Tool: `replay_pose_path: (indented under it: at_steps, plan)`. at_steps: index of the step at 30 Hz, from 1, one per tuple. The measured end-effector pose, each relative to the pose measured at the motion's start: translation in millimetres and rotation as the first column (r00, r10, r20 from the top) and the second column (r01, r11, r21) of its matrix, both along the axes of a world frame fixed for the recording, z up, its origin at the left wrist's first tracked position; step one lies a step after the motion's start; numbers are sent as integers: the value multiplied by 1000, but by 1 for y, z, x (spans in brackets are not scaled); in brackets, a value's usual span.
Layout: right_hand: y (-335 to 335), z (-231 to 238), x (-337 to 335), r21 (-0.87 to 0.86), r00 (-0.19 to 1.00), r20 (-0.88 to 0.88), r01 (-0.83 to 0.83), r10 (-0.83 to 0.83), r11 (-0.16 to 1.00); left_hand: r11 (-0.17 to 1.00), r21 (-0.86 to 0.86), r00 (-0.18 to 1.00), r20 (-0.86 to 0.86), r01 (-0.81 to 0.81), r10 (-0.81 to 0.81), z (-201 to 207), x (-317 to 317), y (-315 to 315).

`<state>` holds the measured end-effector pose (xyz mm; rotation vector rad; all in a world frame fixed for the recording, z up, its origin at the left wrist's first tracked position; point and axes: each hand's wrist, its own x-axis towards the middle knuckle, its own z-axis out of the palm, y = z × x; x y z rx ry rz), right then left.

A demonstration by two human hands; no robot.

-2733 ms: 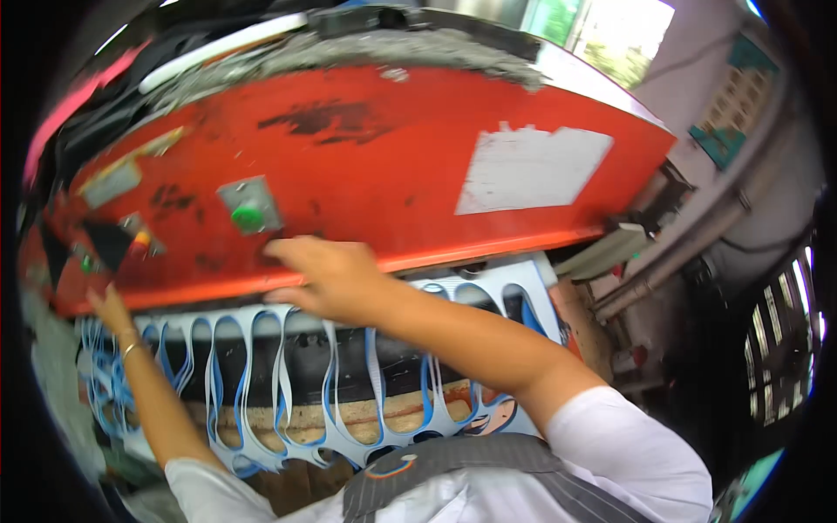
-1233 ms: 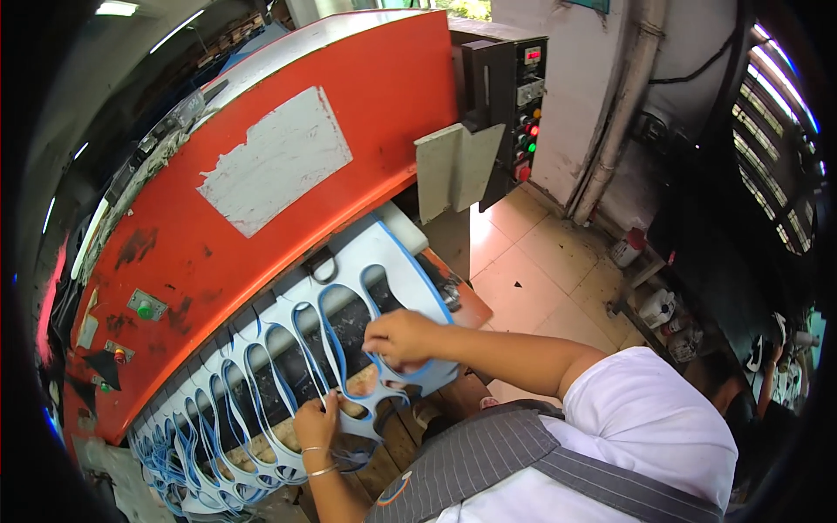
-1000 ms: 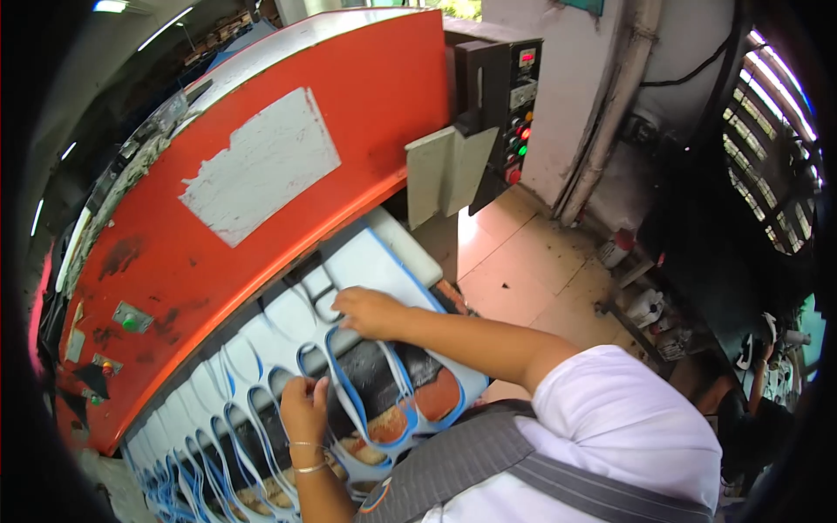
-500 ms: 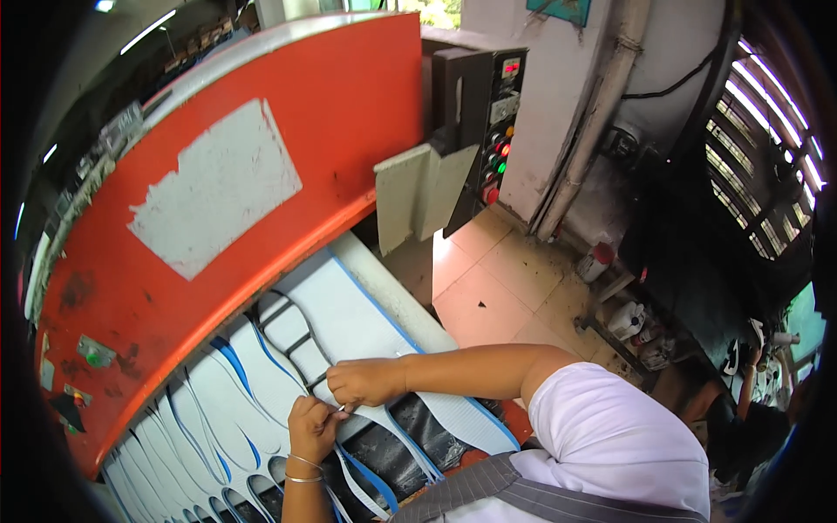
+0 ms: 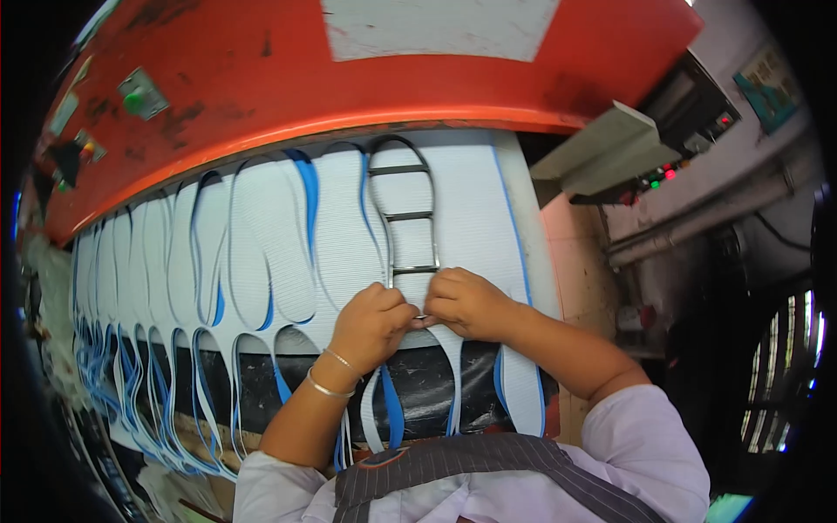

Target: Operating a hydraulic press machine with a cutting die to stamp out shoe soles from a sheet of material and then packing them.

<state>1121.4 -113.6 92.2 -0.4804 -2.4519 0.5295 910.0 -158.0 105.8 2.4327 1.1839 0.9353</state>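
Two bare hands meet at the near end of a sole-shaped metal frame [image 5: 410, 215], a dark outline with three crossbars showing, which rests on a white ribbed sheet [image 5: 471, 200]. At the frame's near left, the left hand [image 5: 373, 324] has its fingers bent well inward, two thin bracelets [image 5: 323, 389] at the wrist. At its near right, the right hand [image 5: 471, 305] is likewise curled in, thumb and fingers drawn together. Both sets of fingertips gather over the frame's near tip; whether they grip its rim or the sheet is impossible to say, as the hands cover the spot.

Beyond the frame's rounded far end stretches a red machine panel [image 5: 418, 91], a green button [image 5: 133, 103] on it to the frame's far left. Left of the frame, a row of sole-shaped pieces [image 5: 266, 235] shows blue edges, with tangled strips [image 5: 109, 388] at the row's outer end. Nearer the wearer than the frame, a black surface [image 5: 423, 383] shows through gaps in the sheet. Right of the frame, the sheet ends in a blue edge, and farther right stands a folded grey-green plate [image 5: 610, 148] beside red and green lights [image 5: 667, 174].
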Motion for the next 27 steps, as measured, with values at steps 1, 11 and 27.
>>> replay_pose_path:
  at_steps: [1,11,27]
  plan:
    - [-2,0,-2,7,1000,1,-30,30,1000,999,-15,999,16,41,-41,-2,-2,-3]
    - [-14,67,-13,-199,980,-189,17,-55,980,981,-71,885,447,181,-130,43,-13,-4]
    - [112,101,-81,122,700,709,-247,90,961,997,-70,924,383,31,-1,8,-4,-15]
